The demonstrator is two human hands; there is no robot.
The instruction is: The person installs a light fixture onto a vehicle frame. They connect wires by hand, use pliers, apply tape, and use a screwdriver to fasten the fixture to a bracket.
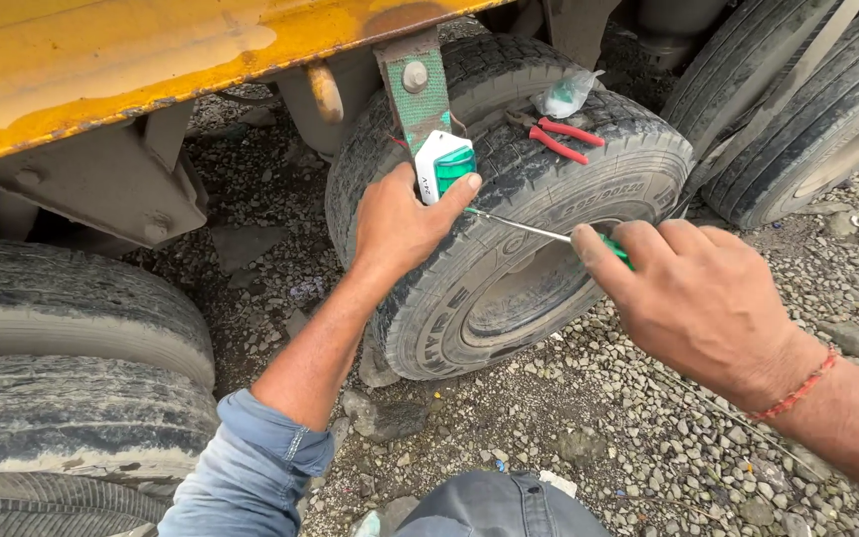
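Under the yellow truck body [101, 70], your left hand [400, 224] presses the green-and-white lamp [442, 164] against its bracket [415, 94], fingers clamped on it. Your right hand [693, 298] grips the screwdriver [524, 229], its tip at the lamp.

Screwdriver handle [616, 249] mostly hidden inside right hand [693, 298] (green sliver shows)

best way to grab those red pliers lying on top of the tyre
Take the red pliers by the two red handles, closing over both from above. They lie flat on the tyre tread, handles splayed to the right, the metal jaws pointing left toward the plastic bag.
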